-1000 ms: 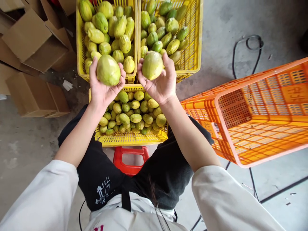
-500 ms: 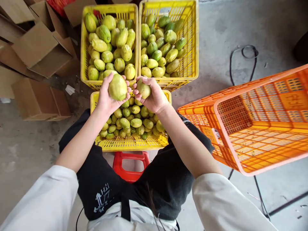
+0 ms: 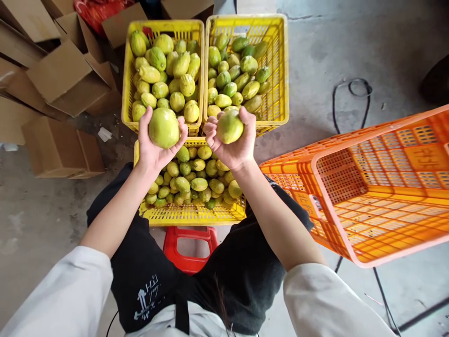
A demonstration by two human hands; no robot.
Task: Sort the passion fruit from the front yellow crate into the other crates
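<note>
1. The left fruit (image 3: 163,128) looks to have its long axis running roughly away from the sitter; from here I can't tell stem from tip.
2. The right fruit (image 3: 230,127) is rounder, and I can't make out which way it points.
3. Left hand (image 3: 153,149) curls round the left fruit, above the near crate's far left corner. Right hand (image 3: 239,150) grips the right fruit, above that crate's far right part.
4. We're on a grey concrete floor (image 3: 315,56). A red stool (image 3: 188,263) shows just on the sitter's side of the near crate, between the knees.
5. Cardboard boxes (image 3: 58,72) lie tumbled to its left and beyond; a black cable (image 3: 367,105) loops well to its right.
6. The near crate (image 3: 192,217), yellow, holds many small yellow-green fruits.
7. Just beyond it, side by side, the left crate (image 3: 124,77) is crowded with larger fruits, and the right crate (image 3: 277,100) has bare grid along its right side.
8. An orange crate (image 3: 354,250) sits right of the near crate, mouth showing.
</note>
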